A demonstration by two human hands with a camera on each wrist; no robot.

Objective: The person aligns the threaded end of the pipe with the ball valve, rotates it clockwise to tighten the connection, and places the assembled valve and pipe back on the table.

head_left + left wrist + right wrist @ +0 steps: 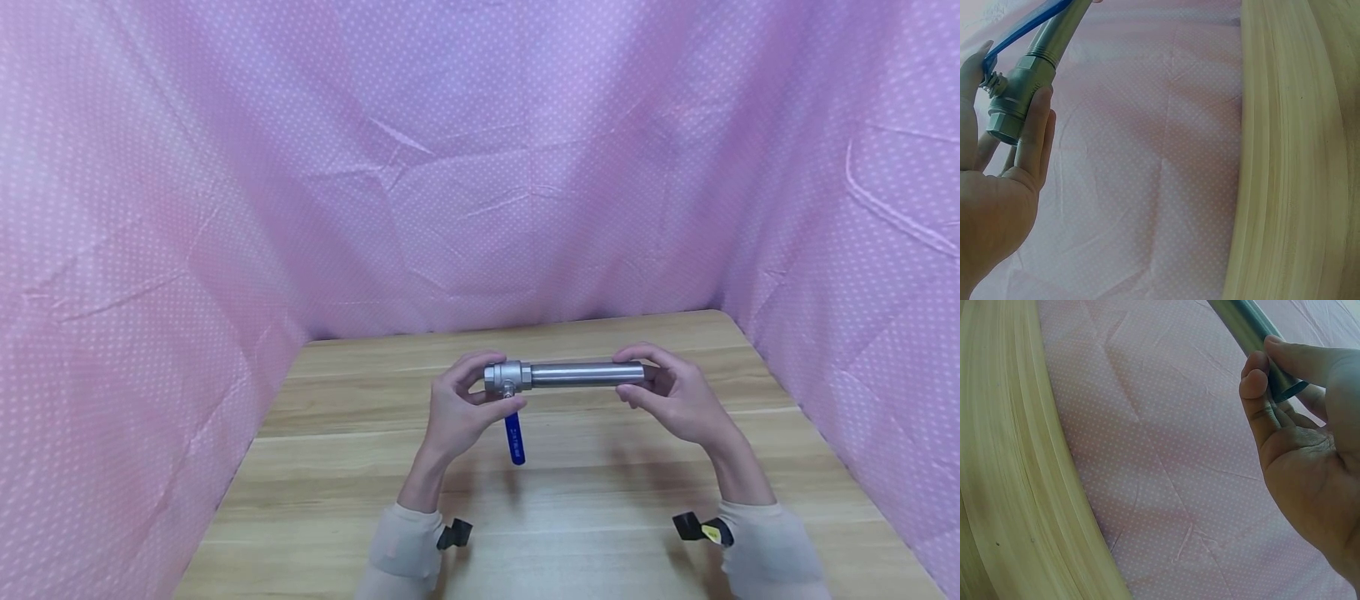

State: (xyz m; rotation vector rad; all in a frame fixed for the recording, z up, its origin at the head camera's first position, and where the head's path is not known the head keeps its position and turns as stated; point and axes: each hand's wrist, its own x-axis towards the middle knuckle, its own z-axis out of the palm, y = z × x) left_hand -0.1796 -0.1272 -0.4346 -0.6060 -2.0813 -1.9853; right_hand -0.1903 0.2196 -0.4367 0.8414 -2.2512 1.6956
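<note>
A silver ball valve (512, 377) with a blue lever handle (515, 439) is joined to a straight steel pipe (573, 374), held level above the table in the head view. My left hand (459, 406) grips the valve body, its thumb by the base of the handle, which points toward me. In the left wrist view, threads (1044, 51) show where the pipe meets the valve (1016, 100). My right hand (684, 400) pinches the pipe's far right end between thumb and fingers. The right wrist view shows the pipe's open end (1288, 391) inside that grip.
A wood-grain table (570, 517) lies under both hands. Pink polka-dot cloth (510, 183) hangs along its back and both sides. Black straps with small mounts (454, 533) circle both light sleeves at the wrists.
</note>
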